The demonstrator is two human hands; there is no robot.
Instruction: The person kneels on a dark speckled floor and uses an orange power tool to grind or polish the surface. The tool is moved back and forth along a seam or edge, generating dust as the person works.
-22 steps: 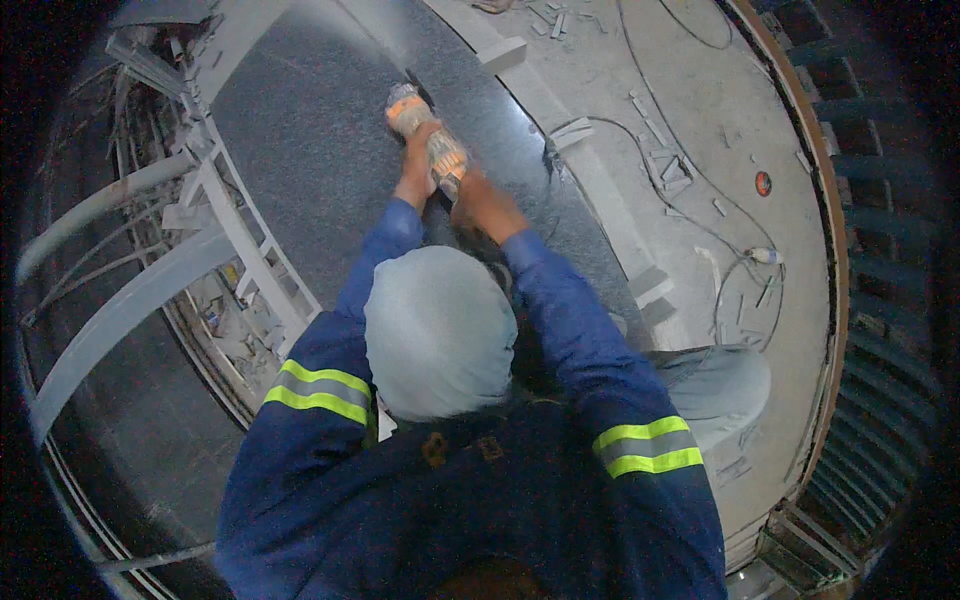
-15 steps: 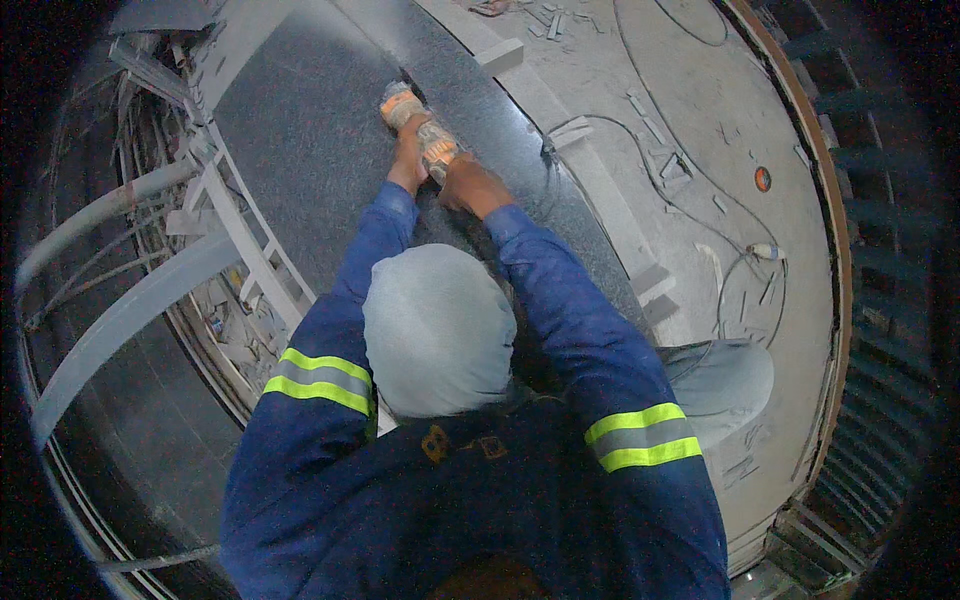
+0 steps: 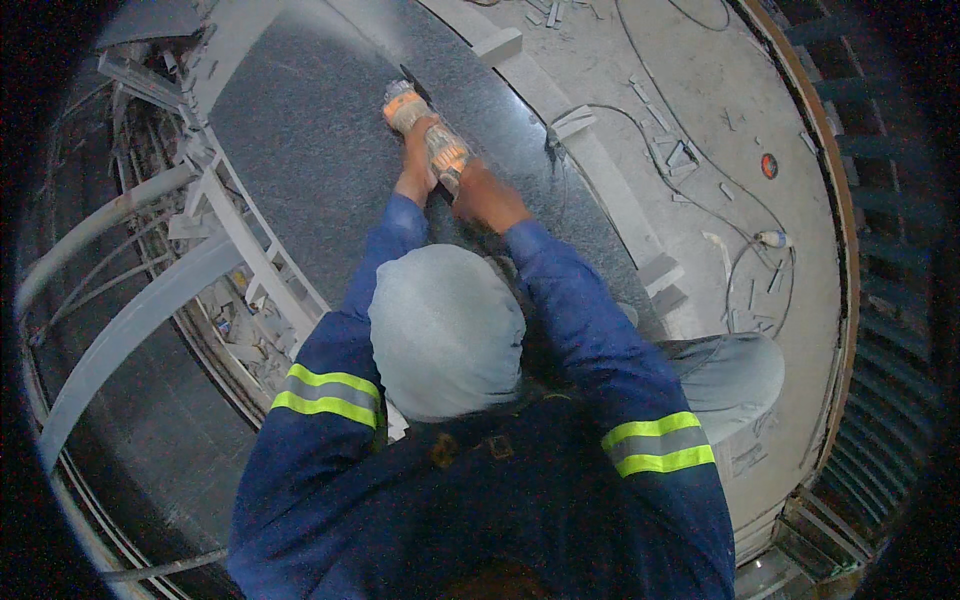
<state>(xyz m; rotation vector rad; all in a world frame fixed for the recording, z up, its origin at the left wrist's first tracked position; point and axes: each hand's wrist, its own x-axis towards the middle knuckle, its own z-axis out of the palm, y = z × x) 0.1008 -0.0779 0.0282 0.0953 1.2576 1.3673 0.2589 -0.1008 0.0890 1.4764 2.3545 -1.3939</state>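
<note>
While aslant, power tool point(image 3: 446, 150) in grip of left hand point(image 3: 418, 163) and — at rear — right hand point(image 3: 488, 200).

The right hand point(image 3: 488, 200) hides part of the power tool point(image 3: 447, 156), and dust point(image 3: 345, 30) partly veils the dark slab point(image 3: 300, 130)

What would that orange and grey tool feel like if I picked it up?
The tool is probably fairly hefty: the left hand and right hand both grip it. Its straight, chunky body looks stiff.
</note>
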